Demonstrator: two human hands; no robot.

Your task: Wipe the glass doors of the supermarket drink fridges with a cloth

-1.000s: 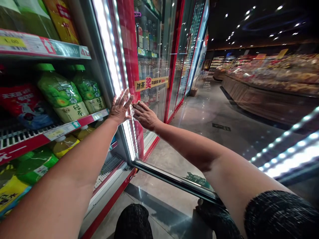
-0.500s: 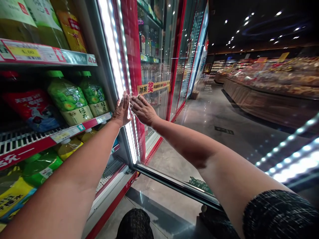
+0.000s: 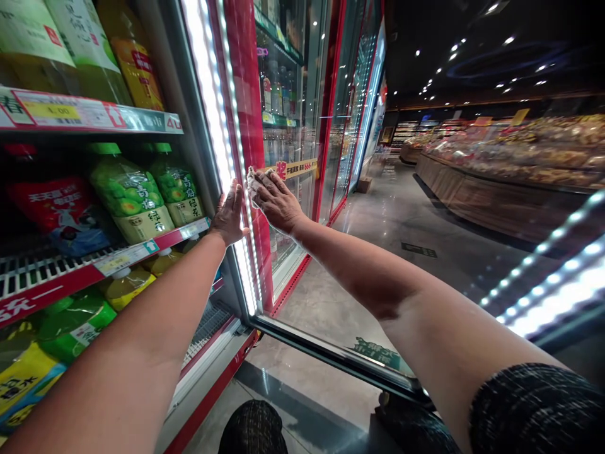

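Note:
My left hand (image 3: 229, 217) rests with fingers stretched out and thumb apart against the bright LED-lit edge of the cooler frame, holding nothing. To its right, my right hand (image 3: 278, 200) lies nearly flat on the glass door (image 3: 326, 302), pressing a pale cloth (image 3: 253, 180) under its fingers; most of the cloth is hidden by the hand. The door stands swung out, with a metal bottom rail (image 3: 331, 359). Behind the fingertips, a yellow promotional strip (image 3: 300, 168) shows through the glass.
Left of my hands, cooler shelves hold green tea bottles (image 3: 135, 195), a red pouch (image 3: 59, 211) and several other drinks. Price tags line the shelf edge (image 3: 127, 255). My knee (image 3: 253, 429) is below. Beyond the glass stand more coolers and a long goods display (image 3: 510, 183).
My right hand has slid slightly right, away from my left hand, showing more of the cloth. My left hand stays at the frame. The view has shifted slightly.

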